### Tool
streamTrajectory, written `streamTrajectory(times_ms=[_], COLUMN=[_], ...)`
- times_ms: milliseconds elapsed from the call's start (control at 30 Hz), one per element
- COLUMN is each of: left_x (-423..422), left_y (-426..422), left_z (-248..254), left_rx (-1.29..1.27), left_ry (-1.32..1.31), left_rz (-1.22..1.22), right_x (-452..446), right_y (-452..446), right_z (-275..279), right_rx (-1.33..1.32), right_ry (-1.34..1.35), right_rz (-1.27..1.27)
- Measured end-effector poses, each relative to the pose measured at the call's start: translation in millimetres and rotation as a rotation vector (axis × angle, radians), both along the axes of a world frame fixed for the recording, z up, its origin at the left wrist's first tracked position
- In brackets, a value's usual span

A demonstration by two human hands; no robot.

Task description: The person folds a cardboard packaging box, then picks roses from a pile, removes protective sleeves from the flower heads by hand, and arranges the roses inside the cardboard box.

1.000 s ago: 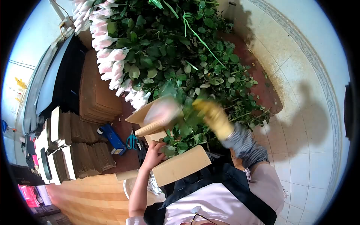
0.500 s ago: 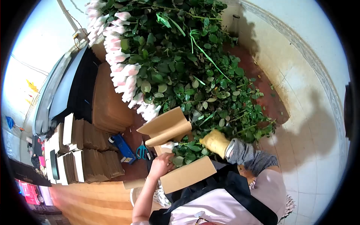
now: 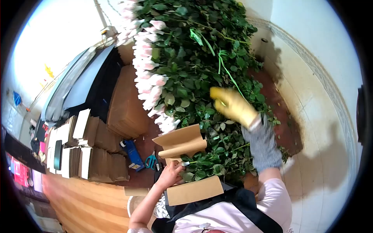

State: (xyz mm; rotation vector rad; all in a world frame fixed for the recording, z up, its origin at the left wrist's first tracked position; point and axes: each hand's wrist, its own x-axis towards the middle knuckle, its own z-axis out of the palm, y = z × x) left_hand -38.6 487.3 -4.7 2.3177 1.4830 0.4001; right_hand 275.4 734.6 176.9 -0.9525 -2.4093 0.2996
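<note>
My bare left hand (image 3: 171, 174) lies at the left end of a few leafy stems (image 3: 210, 165), its fingers bent beside a small white tip; what they grip is hard to make out. The stems lie between a folded cardboard piece (image 3: 180, 143) and a flat cardboard flap (image 3: 195, 191) close to my body. My right hand (image 3: 233, 105), in a yellow glove, hovers over the big pile of green-leaved stems (image 3: 194, 66), fingers apart and slightly blurred, with nothing visible in it. Pink flower heads in white net sleeves (image 3: 149, 85) line the pile's left side.
Left of the pile stand brown cardboard sheets (image 3: 126, 105) and stacks of folded cardboard (image 3: 97, 136) with a dark phone (image 3: 58, 154) on them. Teal scissors (image 3: 150, 160) and a blue box (image 3: 133, 155) lie nearby. Green ties (image 3: 223, 64) lie on the leaves; a tiled wall (image 3: 311, 101) curves at right.
My right hand has risen from the stems near my body to above the large pile. My left hand stays by the cardboard. The whole view has shifted, with the pile further right.
</note>
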Motion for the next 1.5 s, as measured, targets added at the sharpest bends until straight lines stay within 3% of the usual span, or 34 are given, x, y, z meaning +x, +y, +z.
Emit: streamTrajectory(times_ms=[100,167,233,300,367,433,567,633,700,767,833,900,967,1033,1067,1100,1167,1200,1267,1300,1367,1433,1467,1500], left_x=[1.4,-0.9,2.2,2.9,0.0,-1.1,0.9,-3.0,-2.7,-0.6,-0.5,-9.6,-6.2,-4.2,-8.6,-6.2,-6.5,-3.5,2.1,4.9,9.9,7.3,1.7,-2.7], left_y=[2.1,3.7,2.5,2.3,0.6,-5.6,-12.6,-10.2,-8.6,-8.7,-8.2,-8.1,-9.0,-11.7,-12.9,-12.7,-11.0,-7.8,-3.2,-2.4,-3.8,-4.6,-3.7,-1.7], left_z=[10.1,3.0,5.8,4.6,-7.4,-24.8,-29.2,-36.1,-25.4,-19.0,-9.1,-27.5,-16.4,-25.0,-42.5,-39.1,-30.1,-19.0,2.4,9.3,19.2,14.4,-0.5,-11.3], left_rx=[0.032,0.065,0.004,-0.015,-0.079,-0.038,-0.047,0.024,0.035,0.049,-0.193,0.029,0.012,-0.016,-0.138,-0.027,-0.028,-0.029,0.066,0.064,0.138,0.240,0.156,0.073], left_ry=[0.130,0.135,0.137,0.135,0.033,-0.090,-0.372,-0.242,-0.151,-0.177,0.001,-0.091,-0.100,-0.152,-0.309,-0.268,-0.094,-0.095,0.099,0.098,0.219,0.211,0.122,0.030], left_rz=[-0.087,-0.125,-0.063,-0.032,0.038,0.054,0.143,0.092,0.064,0.078,0.162,0.060,0.059,0.205,0.255,0.221,0.171,0.171,0.056,0.056,0.074,0.075,0.091,0.107], right_x=[-51.3,-68.4,-77.3,-70.5,-58.7,-36.4,26.6,70.6,95.6,109.7,109.5,99.4,103.3,95.8,95.5,93.6,89.1,83.2,66.8,62.9,65.6,72.6,74.0,70.2], right_y=[81.9,144.8,200.5,197.3,180.6,143.3,39.3,6.6,-41.8,-71.7,-103.2,-135.4,-151.3,-156.9,-156.0,-155.1,-153.3,-148.1,-138.9,-137.7,-126.8,-124.9,-115.5,-112.8], right_z=[96.6,127.8,121.1,134.3,124.2,110.5,92.4,59.2,34.4,-23.7,-76.7,-113.2,-167.4,-155.6,-157.0,-156.0,-151.7,-151.5,-142.7,-136.2,-153.6,-163.7,-168.0,-161.3], right_rx=[0.372,0.782,0.961,0.274,0.265,0.451,0.546,0.434,-0.014,-0.303,-0.632,-0.958,-0.656,-0.674,-0.460,-0.243,0.083,0.006,0.049,0.167,0.139,-0.105,-0.346,-0.374], right_ry=[0.489,0.246,0.171,-0.111,0.134,0.472,0.570,0.407,0.271,0.244,-0.018,-0.055,-0.037,0.016,0.013,0.013,-0.371,-0.568,-0.715,-0.665,-0.602,-0.563,-0.711,-0.815], right_rz=[0.000,-0.423,-0.620,-0.644,-0.585,-0.503,-0.417,-0.354,-0.151,0.012,-0.004,-0.194,-0.220,-0.289,-0.294,-0.300,-0.329,-0.373,-0.402,-0.391,-0.276,-0.159,-0.107,-0.086])
